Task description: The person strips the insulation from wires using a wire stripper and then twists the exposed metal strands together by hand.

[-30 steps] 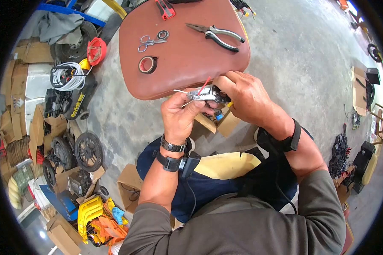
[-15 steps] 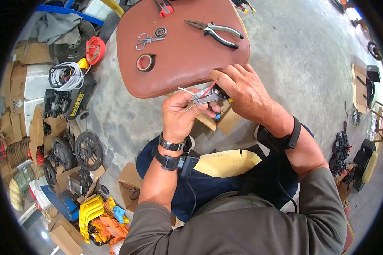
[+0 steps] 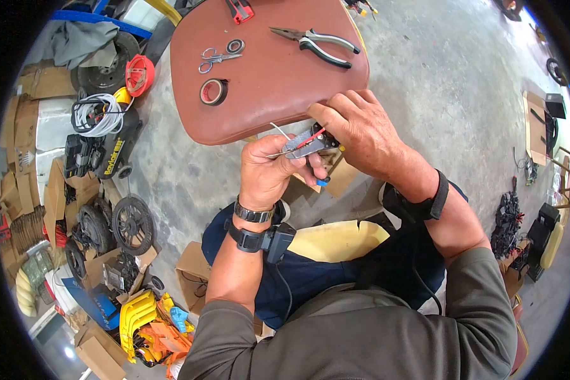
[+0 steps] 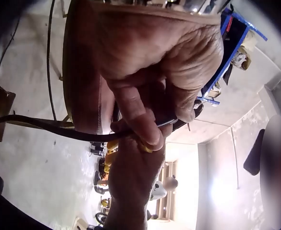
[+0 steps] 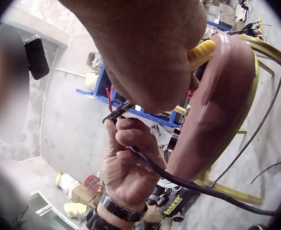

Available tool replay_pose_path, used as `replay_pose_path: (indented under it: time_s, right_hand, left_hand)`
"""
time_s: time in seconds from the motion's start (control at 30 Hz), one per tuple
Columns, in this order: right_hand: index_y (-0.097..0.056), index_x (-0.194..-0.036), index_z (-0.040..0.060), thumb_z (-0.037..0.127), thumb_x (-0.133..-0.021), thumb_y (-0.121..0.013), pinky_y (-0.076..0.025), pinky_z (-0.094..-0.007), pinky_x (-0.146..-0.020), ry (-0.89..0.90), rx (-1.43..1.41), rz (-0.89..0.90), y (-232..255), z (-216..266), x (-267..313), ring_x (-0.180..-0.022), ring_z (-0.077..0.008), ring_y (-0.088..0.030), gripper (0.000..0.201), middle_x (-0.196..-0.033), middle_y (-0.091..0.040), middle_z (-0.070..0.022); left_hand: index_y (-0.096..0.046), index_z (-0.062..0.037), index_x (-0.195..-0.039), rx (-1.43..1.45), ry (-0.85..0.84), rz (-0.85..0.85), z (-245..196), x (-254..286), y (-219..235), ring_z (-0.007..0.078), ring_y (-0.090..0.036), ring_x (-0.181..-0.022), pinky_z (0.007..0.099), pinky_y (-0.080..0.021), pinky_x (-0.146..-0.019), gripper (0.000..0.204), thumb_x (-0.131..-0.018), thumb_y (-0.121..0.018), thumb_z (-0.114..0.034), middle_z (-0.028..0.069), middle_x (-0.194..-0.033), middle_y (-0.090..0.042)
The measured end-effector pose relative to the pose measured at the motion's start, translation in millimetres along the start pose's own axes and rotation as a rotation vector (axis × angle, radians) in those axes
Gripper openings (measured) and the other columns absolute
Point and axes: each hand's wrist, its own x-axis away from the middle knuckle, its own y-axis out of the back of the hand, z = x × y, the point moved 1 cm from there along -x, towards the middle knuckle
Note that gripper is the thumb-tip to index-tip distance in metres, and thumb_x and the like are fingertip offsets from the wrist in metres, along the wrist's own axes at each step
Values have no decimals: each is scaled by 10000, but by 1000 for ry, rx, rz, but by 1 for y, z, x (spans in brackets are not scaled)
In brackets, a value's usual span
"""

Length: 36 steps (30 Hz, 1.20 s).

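My right hand (image 3: 365,130) grips a wire stripper with a flat grey metal head (image 3: 306,145). Its yellow handle (image 5: 203,54) sticks out past the hand in the right wrist view. Close by, my left hand (image 3: 263,166) pinches a black cable (image 5: 188,184) at the stripper's head, with thumb and fingers. A red wire (image 3: 313,135) lies slanting across the stripper's head, and a white wire (image 3: 280,131) points up and left beside it. My left fingers hide where the wires leave the cable.
Just beyond the hands is a brown padded stool (image 3: 259,114). On it lie pliers (image 3: 323,47), scissors (image 3: 216,59), a tape roll (image 3: 213,92), a small ring (image 3: 235,46) and a red cutter (image 3: 240,11). Wheels (image 3: 132,223) and boxes crowd the left floor.
The stripper's head has tilted, its tip now lower left. The red wire has swung down along it, and the white wire stands steeper. Both hands stay close together.
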Motion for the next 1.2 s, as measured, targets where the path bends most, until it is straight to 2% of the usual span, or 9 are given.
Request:
replay_pose_path:
  time_s: [0.23, 0.33, 0.53, 0.73, 0.9, 1.03, 1.13, 1.2]
  right_hand:
    - [-587, -1031, 99, 97, -748, -633, -433, -393, -725, 21, -102, 93, -4, -3, 1, -853, -265, -601, 287, -853, -573, -57]
    - [-587, -1031, 90, 93, -707, -664, -438, -395, -729, 8, -91, 57, -8, -1, 0, -848, -277, -601, 333, -864, -579, -66]
    - [-576, -1136, 69, 94, -658, -712, -451, -399, -772, -14, -118, 33, -9, 2, 2, -888, -288, -607, 498, -941, -601, -87]
    - [-557, -1221, 45, 81, -688, -686, -454, -399, -806, -4, -118, 28, -8, 1, 3, -924, -290, -608, 550, -989, -608, -99]
    - [-560, -1191, 36, 75, -701, -670, -461, -396, -796, -23, -106, 62, -5, 3, 4, -916, -291, -612, 505, -972, -611, -101]
    - [-562, -1170, 34, 79, -706, -666, -471, -391, -784, -37, -92, 70, -3, 4, 3, -909, -295, -615, 478, -950, -612, -106]
    - [-583, -1147, 0, -27, -677, -634, -493, -418, -866, -86, -149, 84, 1, 8, 2, -1000, -338, -609, 474, -1021, -630, -153]
    - [-585, -1132, -3, -26, -678, -634, -496, -414, -854, -89, -142, 83, 1, 9, 1, -988, -336, -612, 457, -1014, -632, -154]
  left_hand:
    - [-640, 98, -1026, 139, 41, 60, 3, 1, 5, 309, -711, -718, 330, -605, -532, 222, -923, -668, -96, 223, -859, -684]
    - [-635, 103, -1033, 148, 26, 66, 3, 2, 8, 318, -712, -728, 330, -607, -535, 216, -923, -663, -82, 231, -886, -683]
    - [-644, 88, -1052, 68, -15, -27, 5, 0, 5, 292, -716, -782, 323, -610, -564, 215, -928, -660, -86, 215, -956, -685]
    - [-649, 72, -1036, -22, -36, -47, 6, -2, 6, 259, -714, -810, 308, -611, -625, 208, -931, -668, -107, 181, -971, -690]
    - [-638, 51, -965, -132, -79, -88, 9, -3, 6, 239, -709, -814, 310, -607, -649, 186, -934, -674, -129, 175, -969, -693]
    - [-627, 43, -943, -186, -111, -187, 9, -1, 0, 220, -704, -814, 303, -599, -657, 150, -916, -691, -90, 168, -953, -692]
    - [-628, 45, -952, -251, -156, -202, 10, -1, 3, 207, -699, -813, 297, -594, -661, 126, -902, -697, -48, 165, -958, -690]
    - [-627, 47, -953, -273, -198, -215, 11, 0, 1, 198, -696, -810, 294, -592, -663, 115, -895, -698, -23, 163, -964, -688]
